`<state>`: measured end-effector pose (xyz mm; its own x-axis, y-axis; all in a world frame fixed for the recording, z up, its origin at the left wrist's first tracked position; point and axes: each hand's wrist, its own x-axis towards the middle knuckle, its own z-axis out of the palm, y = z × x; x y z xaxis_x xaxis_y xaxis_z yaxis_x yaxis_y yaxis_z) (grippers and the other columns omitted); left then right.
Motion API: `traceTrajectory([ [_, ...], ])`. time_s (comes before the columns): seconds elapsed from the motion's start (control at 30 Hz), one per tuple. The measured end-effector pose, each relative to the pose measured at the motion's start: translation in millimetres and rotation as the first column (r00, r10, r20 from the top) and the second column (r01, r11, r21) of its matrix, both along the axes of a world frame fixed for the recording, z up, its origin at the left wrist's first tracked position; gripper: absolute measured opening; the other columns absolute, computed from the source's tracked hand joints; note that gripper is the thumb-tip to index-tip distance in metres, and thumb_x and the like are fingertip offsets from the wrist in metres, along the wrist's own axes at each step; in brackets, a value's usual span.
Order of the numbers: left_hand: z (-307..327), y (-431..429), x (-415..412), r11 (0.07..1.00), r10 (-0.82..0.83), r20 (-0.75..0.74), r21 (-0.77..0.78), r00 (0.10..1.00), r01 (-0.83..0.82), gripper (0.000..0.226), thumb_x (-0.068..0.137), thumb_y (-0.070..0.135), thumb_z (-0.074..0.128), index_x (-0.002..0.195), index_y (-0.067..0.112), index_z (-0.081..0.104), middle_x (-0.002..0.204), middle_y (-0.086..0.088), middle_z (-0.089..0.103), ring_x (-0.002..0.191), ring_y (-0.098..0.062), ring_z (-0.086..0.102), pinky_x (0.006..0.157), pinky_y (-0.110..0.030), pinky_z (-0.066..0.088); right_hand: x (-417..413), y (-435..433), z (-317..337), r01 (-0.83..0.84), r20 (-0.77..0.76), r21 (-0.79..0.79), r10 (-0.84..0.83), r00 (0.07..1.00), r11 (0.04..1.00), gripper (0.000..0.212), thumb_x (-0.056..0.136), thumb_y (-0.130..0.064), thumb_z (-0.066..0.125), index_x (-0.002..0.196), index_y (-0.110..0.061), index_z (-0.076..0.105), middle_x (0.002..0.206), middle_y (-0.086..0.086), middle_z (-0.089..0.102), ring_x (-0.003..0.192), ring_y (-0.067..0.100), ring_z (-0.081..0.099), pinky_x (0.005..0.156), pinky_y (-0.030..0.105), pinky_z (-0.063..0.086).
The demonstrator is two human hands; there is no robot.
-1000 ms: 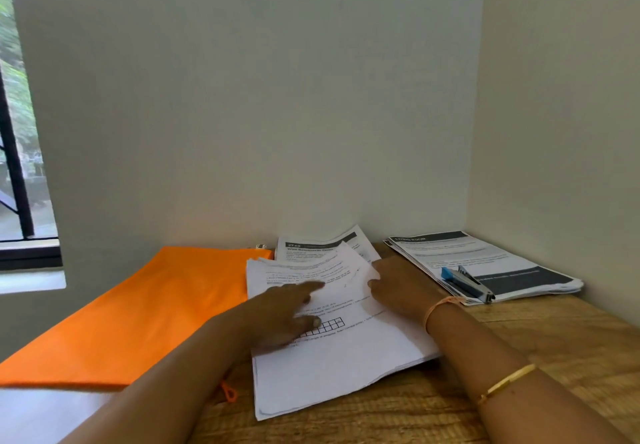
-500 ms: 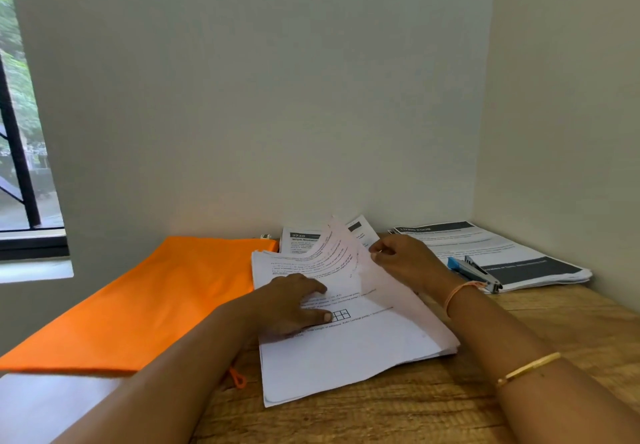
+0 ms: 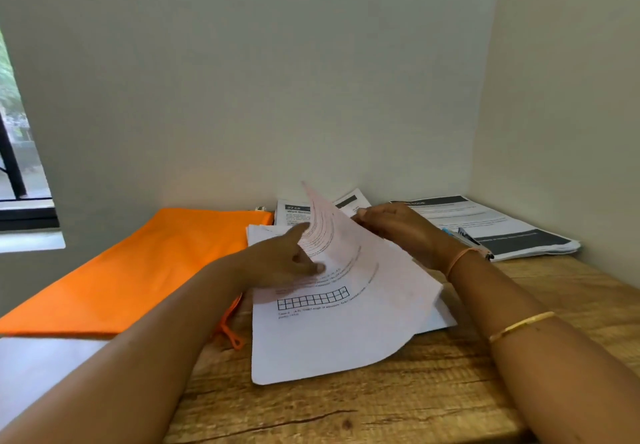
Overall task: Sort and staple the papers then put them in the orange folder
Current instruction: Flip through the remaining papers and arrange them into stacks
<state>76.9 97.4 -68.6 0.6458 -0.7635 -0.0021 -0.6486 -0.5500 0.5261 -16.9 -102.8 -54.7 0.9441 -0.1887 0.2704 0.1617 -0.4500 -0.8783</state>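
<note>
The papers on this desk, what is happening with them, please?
A person is leafing through the pile of papers on the wooden desk. The right hand holds several lifted sheets up by their far edge, while the left hand rests on the pile beneath them. The orange folder lies flat to the left, and the stapler lies untouched on a second pile at the right, so this looks like sorting, with stapling not yet begun.

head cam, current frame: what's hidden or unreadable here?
Head view only:
- stapler: mostly behind the right wrist; only a blue and silver end shows.
- right hand: fingertips behind the lifted sheets, so its grip is unclear.
- Print on the lifted sheets: motion-blurred, too small to read.
- papers by the wall: partly covered by the lifted sheets and right hand.
</note>
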Motion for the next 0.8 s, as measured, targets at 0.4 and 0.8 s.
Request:
traceTrajectory([
  [0.4, -17.0, -0.7, 45.7, 0.777, 0.017, -0.617, -0.487, 0.786, -0.399, 0.108, 0.065, 0.089, 0.047, 0.139, 0.01, 0.041, 0.131, -0.023, 0.054, 0.12, -0.044, 0.051, 0.102, -0.06, 0.039, -1.3, 29.8, -8.5, -0.23, -0.271, -0.342, 0.139, 0.953, 0.911, 0.035, 0.095, -0.039, 0.048, 0.122, -0.022, 0.063, 0.121, -0.008, 0.062, 0.11, 0.009, 0.054, 0.088, 0.012, 0.035],
  [0.8, -0.2, -4.1, -3.0, 0.888, 0.089, -0.525, -0.344, 0.846, -0.306, 0.041, 0.103, 0.035, 0.027, 0.131, 0.012, 0.046, 0.092, -0.02, 0.072, 0.087, -0.025, 0.069, 0.066, -0.027, 0.054, -12.5, 32.3, -2.6, -0.182, -0.104, -0.071, 0.174, 0.979, 0.981, 0.032, 0.101, -0.041, 0.031, 0.126, -0.034, 0.05, 0.097, -0.027, 0.056, 0.073, -0.02, 0.055, 0.06, -0.002, 0.042],
])
